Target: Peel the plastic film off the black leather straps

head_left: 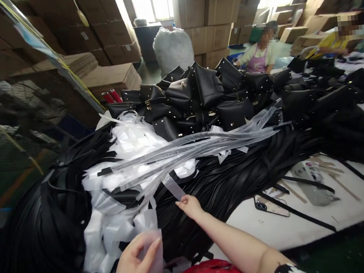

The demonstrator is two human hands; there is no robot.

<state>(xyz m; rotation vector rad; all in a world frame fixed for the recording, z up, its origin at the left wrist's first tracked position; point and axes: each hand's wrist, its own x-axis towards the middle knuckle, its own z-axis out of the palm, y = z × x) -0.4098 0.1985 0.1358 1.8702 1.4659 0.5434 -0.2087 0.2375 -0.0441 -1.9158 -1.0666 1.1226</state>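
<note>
My left hand (133, 262), low in the view, has thumb and fingers closed on a translucent plastic sleeve (156, 262). Right of it, my right hand (190, 206) pinches the lower end of a narrow clear plastic strip (174, 189). Beneath both hands spreads a thick bundle of black straps (214, 188). A heap of white plastic film (131, 136) lies on the straps at the left. Long clear sleeves (198, 143) stretch across the heap, and a black strap end shows in at least one.
Black bags (207, 84) with metal studs are piled behind the straps. On the white table (240, 233) rest a phone (272, 207), a plastic bag (315, 189) and loose straps. Cartons (206, 8) stand behind. Two people (259, 56) sit at the back right.
</note>
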